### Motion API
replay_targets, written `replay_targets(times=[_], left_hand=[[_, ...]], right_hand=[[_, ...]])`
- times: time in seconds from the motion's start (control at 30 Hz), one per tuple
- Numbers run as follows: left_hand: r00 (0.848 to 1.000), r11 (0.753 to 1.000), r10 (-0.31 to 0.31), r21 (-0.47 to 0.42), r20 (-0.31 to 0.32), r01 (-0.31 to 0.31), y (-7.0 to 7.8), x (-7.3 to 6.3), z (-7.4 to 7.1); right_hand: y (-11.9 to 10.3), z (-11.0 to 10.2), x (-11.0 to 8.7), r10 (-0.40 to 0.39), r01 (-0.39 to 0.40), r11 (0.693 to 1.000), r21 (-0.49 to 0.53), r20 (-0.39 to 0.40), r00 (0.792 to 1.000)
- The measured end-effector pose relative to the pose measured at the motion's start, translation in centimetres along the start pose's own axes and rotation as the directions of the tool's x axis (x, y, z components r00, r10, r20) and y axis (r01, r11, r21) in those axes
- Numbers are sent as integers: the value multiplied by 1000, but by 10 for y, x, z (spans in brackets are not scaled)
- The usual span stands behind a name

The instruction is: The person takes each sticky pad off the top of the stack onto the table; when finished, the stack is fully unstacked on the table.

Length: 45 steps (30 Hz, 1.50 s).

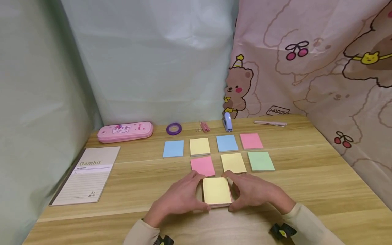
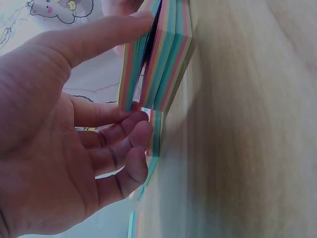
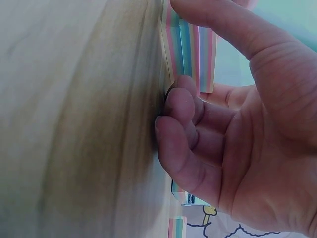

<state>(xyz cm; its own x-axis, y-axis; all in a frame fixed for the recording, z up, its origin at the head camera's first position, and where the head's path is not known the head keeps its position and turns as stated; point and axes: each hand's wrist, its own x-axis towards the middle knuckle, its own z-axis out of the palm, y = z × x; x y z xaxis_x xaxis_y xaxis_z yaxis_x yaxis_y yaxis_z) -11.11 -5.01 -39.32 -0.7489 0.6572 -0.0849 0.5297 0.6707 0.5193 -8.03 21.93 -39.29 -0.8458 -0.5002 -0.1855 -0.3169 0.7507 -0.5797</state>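
A yellow-topped sticky note pad (image 1: pixel 216 190) lies above a small stack of striped-edge pads (image 2: pixel 168 64), with a narrow gap showing in the left wrist view. My left hand (image 1: pixel 183 192) pinches its left side between thumb and forefinger, the other fingers loosely bent. From the right, my right hand (image 1: pixel 254 189) holds the opposite side with thumb and forefinger. Just beyond the hands lie a pink pad (image 1: pixel 203 166), a second yellow pad (image 1: pixel 233 163) and a green pad (image 1: pixel 261 161).
Farther back sit blue (image 1: pixel 173 148), yellow, blue and pink pads. Behind them are a pink pencil case (image 1: pixel 125 132), purple tape roll (image 1: pixel 174 129), pink binder clip (image 1: pixel 204 127), small stapler (image 1: pixel 227 121) and pen (image 1: pixel 270 123). A notebook (image 1: pixel 85 175) lies left.
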Motion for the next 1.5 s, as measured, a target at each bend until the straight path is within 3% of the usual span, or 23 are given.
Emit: replay_targets(times=[0.53,0.87,1.0,1.2,1.37,1.5], left_hand=[[1000,997,13,-73,25,-11,-13,-6,-16],[1000,995,-9,-99,-3,9,-22,-15,-30],[998,991,-42,-128,-41,36,-35,-21,-44],[991,986,-101,-140,-92,88,-67,-28,-66],[980,977,-166,-150,-105,150,-87,-29,-75],[979,975,-183,-147,-93,168,-97,-28,-77]], right_hand=[[-1,1,1,19,-19,1000,-18,5,1000],[1,2,1,11,-11,1000,-15,8,1000],[0,2,1,10,-10,1000,-16,7,1000],[0,2,0,1,-1,1000,-15,3,1000],[1,2,0,2,-2,1000,-7,6,1000],[1,1,0,7,-7,1000,2,8,1000]])
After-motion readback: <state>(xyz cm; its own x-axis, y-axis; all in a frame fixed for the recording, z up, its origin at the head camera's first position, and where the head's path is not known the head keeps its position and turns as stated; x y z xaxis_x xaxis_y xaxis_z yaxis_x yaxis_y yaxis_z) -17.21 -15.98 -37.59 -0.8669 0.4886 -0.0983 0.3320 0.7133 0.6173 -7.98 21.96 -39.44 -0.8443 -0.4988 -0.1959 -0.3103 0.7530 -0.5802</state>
